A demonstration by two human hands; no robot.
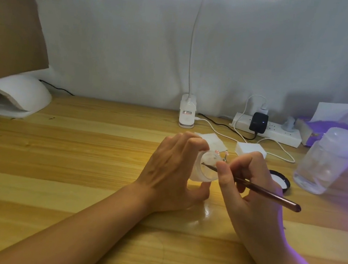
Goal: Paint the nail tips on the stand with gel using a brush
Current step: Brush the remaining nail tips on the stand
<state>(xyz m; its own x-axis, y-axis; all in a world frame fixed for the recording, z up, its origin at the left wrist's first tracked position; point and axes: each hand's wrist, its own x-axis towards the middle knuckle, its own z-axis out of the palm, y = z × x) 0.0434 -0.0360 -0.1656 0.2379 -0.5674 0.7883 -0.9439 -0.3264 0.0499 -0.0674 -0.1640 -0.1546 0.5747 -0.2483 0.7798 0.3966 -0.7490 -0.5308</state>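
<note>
My left hand (171, 172) grips a small clear gel jar (207, 167), tilted so its open mouth faces right. My right hand (248, 188) pinches a thin brown brush (269, 193); its dark tip reaches into the jar's mouth. Just behind the jar, the nail tips on the stand (287, 162) show only as small pinkish tips on metal arms, mostly hidden by my fingers. The jar's black lid (282, 180) lies on the wooden table to the right of my right hand.
A white nail lamp (17, 97) sits at far left. A clip lamp base (187, 114), a power strip (266, 130) with cables, white pads (251, 149), a wipe (213, 141) and a clear bottle (325, 163) line the back and right.
</note>
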